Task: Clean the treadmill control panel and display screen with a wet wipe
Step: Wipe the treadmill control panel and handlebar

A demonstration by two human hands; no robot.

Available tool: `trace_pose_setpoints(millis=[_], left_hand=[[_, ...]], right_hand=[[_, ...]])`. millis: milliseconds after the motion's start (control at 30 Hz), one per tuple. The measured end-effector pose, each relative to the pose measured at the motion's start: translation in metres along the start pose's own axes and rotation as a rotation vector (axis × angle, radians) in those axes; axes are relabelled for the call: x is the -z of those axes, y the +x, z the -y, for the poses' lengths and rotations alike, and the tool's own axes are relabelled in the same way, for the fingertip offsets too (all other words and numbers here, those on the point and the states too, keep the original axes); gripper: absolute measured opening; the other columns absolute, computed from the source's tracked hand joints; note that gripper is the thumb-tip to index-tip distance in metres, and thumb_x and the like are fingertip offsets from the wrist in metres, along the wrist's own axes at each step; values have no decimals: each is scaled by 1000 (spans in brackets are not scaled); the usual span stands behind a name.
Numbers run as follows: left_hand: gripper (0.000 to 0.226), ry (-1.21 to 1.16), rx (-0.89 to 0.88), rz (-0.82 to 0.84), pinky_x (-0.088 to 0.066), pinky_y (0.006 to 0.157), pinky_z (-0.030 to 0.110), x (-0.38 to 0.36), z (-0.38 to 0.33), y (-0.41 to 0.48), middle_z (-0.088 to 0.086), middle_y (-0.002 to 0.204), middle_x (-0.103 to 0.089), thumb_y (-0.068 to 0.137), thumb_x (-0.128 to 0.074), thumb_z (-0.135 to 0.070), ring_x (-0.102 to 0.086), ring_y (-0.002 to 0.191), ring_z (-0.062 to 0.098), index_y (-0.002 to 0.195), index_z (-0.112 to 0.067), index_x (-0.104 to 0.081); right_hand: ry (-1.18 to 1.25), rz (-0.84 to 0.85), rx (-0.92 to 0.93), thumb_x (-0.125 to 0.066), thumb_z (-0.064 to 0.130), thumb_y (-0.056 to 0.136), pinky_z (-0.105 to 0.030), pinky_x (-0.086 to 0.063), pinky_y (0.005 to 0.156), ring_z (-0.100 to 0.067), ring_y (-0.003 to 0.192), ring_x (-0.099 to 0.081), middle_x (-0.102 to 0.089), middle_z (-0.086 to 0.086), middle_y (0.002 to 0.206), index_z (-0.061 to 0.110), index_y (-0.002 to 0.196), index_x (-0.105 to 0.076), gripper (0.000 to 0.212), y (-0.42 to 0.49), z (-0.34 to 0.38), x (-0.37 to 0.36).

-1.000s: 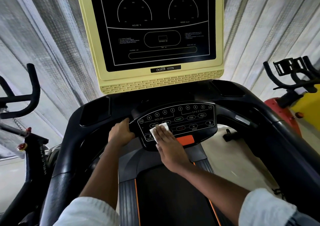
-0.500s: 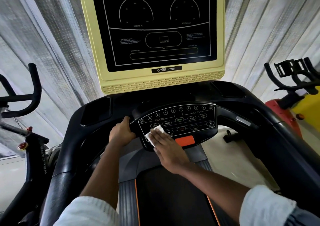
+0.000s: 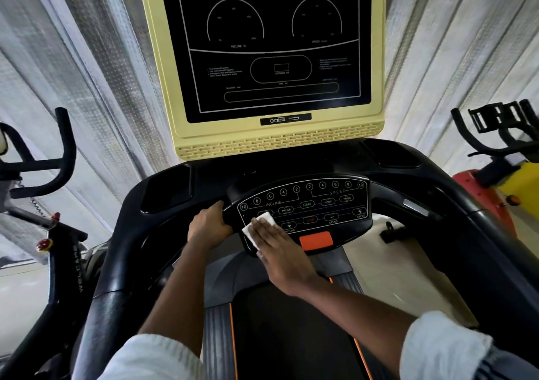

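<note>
Right hand (image 3: 281, 252) lies flat on the white wet wipe (image 3: 254, 230), fingers (image 3: 267, 232) straight and pressed together, holding it against the near left part of the control panel (image 3: 323, 204). Left hand (image 3: 208, 228) grips the panel's left edge, fingers curled round it. The display screen (image 3: 265, 47) stands beyond, dark, in a yellow frame.

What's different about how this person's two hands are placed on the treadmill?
The left hand is curled, gripping the left end of the control panel; the right hand lies flat, fingers straight. The right hand presses a white wet wipe onto the panel's face; the left hand holds no wipe. Both touch the panel, and both arms wear white sleeves.
</note>
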State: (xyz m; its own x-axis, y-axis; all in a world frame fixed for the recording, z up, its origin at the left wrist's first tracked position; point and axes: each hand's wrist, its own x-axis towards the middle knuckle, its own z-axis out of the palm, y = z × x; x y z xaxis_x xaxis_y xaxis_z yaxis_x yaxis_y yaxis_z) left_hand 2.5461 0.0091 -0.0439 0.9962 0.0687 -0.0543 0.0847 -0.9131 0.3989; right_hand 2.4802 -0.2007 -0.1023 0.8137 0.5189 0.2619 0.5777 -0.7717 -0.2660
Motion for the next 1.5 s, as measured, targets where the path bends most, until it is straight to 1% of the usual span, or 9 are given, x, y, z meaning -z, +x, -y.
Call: trace_pose_setpoints(millis=[100,233,367,500,833,967,1167,1367,1500], left_hand=[[32,-1,-6,6,-45,64,36,0,0,-1,4,85,-60,70,-70,-30,-63,84,37,92,-21,-48],[32,6,-15,-11,-43,63,35,0,-2,-1,4,85,-59,71,-69,-28,-63,85,37,96,-19,-51],[30,0,-11,-8,-40,60,34,2,-2,-3,0,76,-52,72,-69,-25,-55,72,31,89,-18,-47],[30,-1,-11,-16,-42,60,34,0,-2,-2,2,78,-56,72,-70,-27,-60,77,33,91,-19,-48],[34,-10,-13,-18,-41,60,33,-2,2,1,2,83,-60,73,-72,-34,-62,78,32,93,-22,-48],[35,2,-7,-10,-43,63,34,-3,3,2,8,94,-65,77,-70,-30,-65,87,34,105,-21,-51],[38,17,-1,4,-45,66,35,-3,3,2,8,100,-66,80,-75,-34,-64,91,34,107,-19,-53],[33,-3,-9,2,-44,64,35,-2,2,3,4,88,-62,75,-75,-34,-63,84,33,92,-23,-49],[34,-11,-12,5,-44,64,35,-2,2,3,2,85,-60,72,-75,-34,-63,83,32,90,-23,-49]], right_hand=[[29,-48,-128,-24,26,109,-40,-12,128,-12,156,10,2,0,170,16,162,-6,57,0,0,-3],[2,29,59,-23,26,109,-35,-3,128,-10,155,13,6,1,169,17,161,-3,57,10,2,6],[-8,-59,-169,-22,26,109,-40,-11,128,-13,155,12,5,-1,170,16,162,-3,57,20,7,3],[-58,-10,-20,-21,27,108,-40,-13,127,-15,156,9,2,-3,170,14,162,-6,57,10,9,-8],[-79,-52,-91,-23,29,109,-40,-10,128,-16,156,10,2,-4,170,13,162,-5,58,17,21,-8],[-151,-88,-42,-22,30,108,-38,-10,127,-19,157,1,-7,-7,170,10,161,-13,57,69,13,12],[-166,-58,-39,-28,40,103,-43,-24,122,-30,135,-48,-60,-13,137,7,130,-61,54,118,5,35],[-222,-22,-74,-16,51,101,-44,-30,118,-30,125,-55,-64,-12,127,7,127,-61,68,126,-25,49],[-201,2,22,-19,54,102,-43,-29,120,-28,135,-50,-58,-12,140,9,138,-55,68,120,-38,53]])
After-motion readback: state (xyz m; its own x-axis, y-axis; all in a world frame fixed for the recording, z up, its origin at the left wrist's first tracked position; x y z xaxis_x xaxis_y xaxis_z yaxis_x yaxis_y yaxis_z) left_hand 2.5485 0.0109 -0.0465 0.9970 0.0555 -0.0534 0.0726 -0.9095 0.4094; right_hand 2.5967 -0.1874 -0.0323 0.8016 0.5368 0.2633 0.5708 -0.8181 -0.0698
